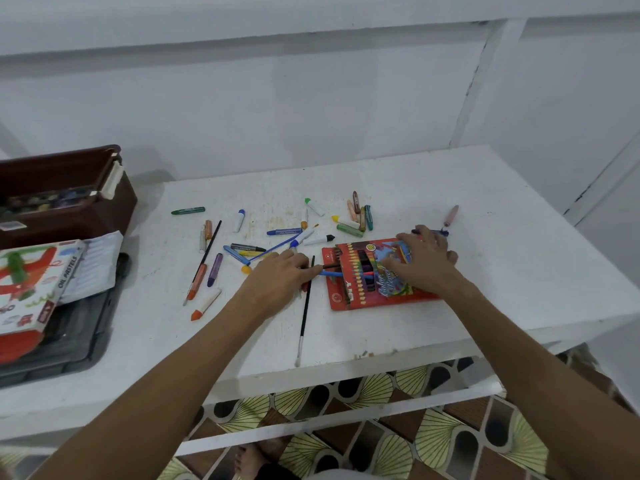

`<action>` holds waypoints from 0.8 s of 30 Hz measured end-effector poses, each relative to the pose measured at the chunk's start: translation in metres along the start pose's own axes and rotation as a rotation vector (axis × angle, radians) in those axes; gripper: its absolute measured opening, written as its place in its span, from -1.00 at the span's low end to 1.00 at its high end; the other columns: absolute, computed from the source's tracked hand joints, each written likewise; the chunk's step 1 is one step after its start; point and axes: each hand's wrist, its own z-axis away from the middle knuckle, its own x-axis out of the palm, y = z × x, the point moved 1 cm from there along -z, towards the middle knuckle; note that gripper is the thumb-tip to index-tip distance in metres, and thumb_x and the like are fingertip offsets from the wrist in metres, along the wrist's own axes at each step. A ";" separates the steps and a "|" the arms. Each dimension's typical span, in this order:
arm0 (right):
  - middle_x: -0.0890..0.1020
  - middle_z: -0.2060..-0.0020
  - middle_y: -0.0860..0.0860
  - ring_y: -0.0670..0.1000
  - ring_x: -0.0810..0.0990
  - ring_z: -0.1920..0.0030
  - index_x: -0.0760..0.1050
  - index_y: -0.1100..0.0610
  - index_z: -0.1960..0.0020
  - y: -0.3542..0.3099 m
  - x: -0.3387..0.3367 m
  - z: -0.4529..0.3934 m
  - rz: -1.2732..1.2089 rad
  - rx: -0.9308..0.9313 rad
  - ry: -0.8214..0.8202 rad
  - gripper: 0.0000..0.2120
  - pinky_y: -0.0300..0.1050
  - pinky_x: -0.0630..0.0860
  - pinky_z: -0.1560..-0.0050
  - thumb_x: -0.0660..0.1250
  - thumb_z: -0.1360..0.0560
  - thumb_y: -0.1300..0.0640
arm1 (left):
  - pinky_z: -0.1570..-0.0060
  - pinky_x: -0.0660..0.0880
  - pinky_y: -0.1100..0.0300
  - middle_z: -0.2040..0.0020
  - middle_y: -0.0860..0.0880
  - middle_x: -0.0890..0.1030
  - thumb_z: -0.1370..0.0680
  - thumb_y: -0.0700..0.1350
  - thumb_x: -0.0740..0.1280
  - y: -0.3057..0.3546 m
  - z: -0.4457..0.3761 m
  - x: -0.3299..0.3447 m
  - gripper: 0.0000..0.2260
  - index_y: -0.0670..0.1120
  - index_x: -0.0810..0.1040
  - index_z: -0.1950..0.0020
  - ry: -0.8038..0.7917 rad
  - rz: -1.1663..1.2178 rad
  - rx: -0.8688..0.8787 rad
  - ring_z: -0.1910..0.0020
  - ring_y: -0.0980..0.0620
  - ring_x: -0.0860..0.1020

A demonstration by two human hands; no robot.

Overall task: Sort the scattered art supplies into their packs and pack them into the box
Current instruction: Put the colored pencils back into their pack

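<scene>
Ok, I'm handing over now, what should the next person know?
Left hand: grips pencils, feeding them into the open end of the red colour pencil pack.
Right hand: open, pressing the pack flat on the table.
Done: some pencils are in the pack.
Left: crayons and markers lie scattered, a black paintbrush beside the pack; oil pastels box sits at the left, near the brown box.

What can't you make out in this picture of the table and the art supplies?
- Head view: the red pencil pack, its front partly hidden by the right hand.
- Pencil ends under the left hand.
- Brown box: contents dark, blurred.
- Oil pastel pack, cut off by the left edge.
</scene>
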 end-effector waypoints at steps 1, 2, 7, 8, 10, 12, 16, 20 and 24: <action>0.04 -0.52 0.02 0.18 -0.03 -0.49 0.19 -0.11 -0.46 0.003 -0.002 0.001 0.010 -0.021 -0.102 -0.27 0.26 0.06 -0.38 0.30 -0.39 -0.35 | -0.05 0.44 0.03 -0.16 -0.07 0.55 -0.56 -0.24 0.28 0.002 -0.003 0.000 -0.53 0.02 0.37 -0.45 -0.025 -0.017 0.000 -0.11 -0.08 0.49; -0.04 -0.53 0.00 0.18 -0.11 -0.51 0.10 -0.14 -0.49 0.008 0.000 0.000 0.031 -0.049 -0.205 -0.14 0.28 0.02 -0.40 0.33 -0.32 -0.40 | -0.09 0.39 0.05 -0.20 -0.06 0.51 -0.59 -0.22 0.23 0.004 -0.005 -0.001 -0.52 0.03 0.29 -0.49 -0.039 -0.041 0.011 -0.15 -0.07 0.45; -0.24 -0.52 -0.06 0.19 -0.33 -0.49 -0.14 -0.21 -0.51 0.017 0.001 0.001 0.140 -0.136 -0.380 0.23 0.27 -0.16 -0.44 0.44 -0.03 -0.48 | -0.23 0.31 0.02 -0.29 -0.09 0.39 -0.65 -0.08 0.14 0.023 -0.019 -0.006 -0.57 0.06 0.18 -0.52 -0.105 -0.127 0.067 -0.23 -0.08 0.38; -0.23 -0.52 -0.07 0.19 -0.34 -0.49 -0.13 -0.22 -0.51 0.018 0.001 0.001 0.129 -0.137 -0.375 0.24 0.27 -0.16 -0.44 0.43 -0.02 -0.48 | -0.23 0.33 0.00 -0.31 -0.09 0.38 -0.65 -0.04 0.12 0.027 -0.021 -0.005 -0.59 0.06 0.20 -0.51 -0.122 -0.118 0.064 -0.24 -0.09 0.38; -0.21 -0.53 -0.07 0.17 -0.33 -0.49 -0.11 -0.22 -0.51 0.020 0.002 -0.001 0.110 -0.138 -0.358 0.22 0.26 -0.17 -0.45 0.42 -0.02 -0.48 | -0.18 0.37 0.00 -0.31 -0.09 0.37 -0.65 0.01 0.09 0.032 -0.024 0.000 -0.62 0.05 0.25 -0.48 -0.132 -0.060 0.059 -0.22 -0.07 0.39; -0.20 -0.53 -0.06 0.14 -0.33 -0.50 -0.09 -0.20 -0.51 0.022 0.003 -0.001 0.089 -0.157 -0.341 0.19 0.25 -0.22 -0.45 0.41 -0.05 -0.49 | -0.10 0.41 0.01 -0.29 -0.08 0.41 -0.65 0.06 0.06 0.032 -0.024 0.006 -0.62 0.02 0.28 -0.46 -0.084 0.063 0.036 -0.17 -0.06 0.42; -0.13 -0.54 -0.05 0.07 -0.30 -0.51 0.01 -0.16 -0.52 0.027 0.009 -0.001 0.049 -0.191 -0.239 -0.03 0.23 -0.31 -0.42 0.16 -0.21 -0.52 | -0.04 0.39 0.04 -0.19 -0.05 0.53 -0.62 0.08 0.11 0.026 -0.020 0.017 -0.61 -0.01 0.39 -0.42 0.018 0.192 -0.061 -0.12 -0.06 0.48; -0.02 -0.54 -0.07 -0.01 -0.23 -0.52 0.06 -0.10 -0.52 0.028 0.018 0.001 0.048 -0.228 -0.118 -0.29 0.15 -0.30 -0.44 0.03 -0.48 -0.40 | -0.06 0.38 -0.03 -0.14 -0.12 0.50 -0.56 0.17 -0.08 0.030 -0.019 0.016 -0.47 -0.02 0.47 -0.33 0.010 0.088 -0.119 -0.10 -0.14 0.46; -0.02 -0.55 -0.06 -0.03 -0.18 -0.53 0.03 -0.06 -0.54 0.031 0.020 0.002 0.091 -0.246 -0.090 -0.32 0.05 -0.26 -0.46 0.00 -0.52 -0.35 | -0.24 0.26 -0.08 -0.39 -0.15 0.28 -0.53 0.25 -0.21 0.041 -0.018 0.016 -0.38 0.04 0.17 -0.52 -0.111 0.057 -0.183 -0.33 -0.17 0.27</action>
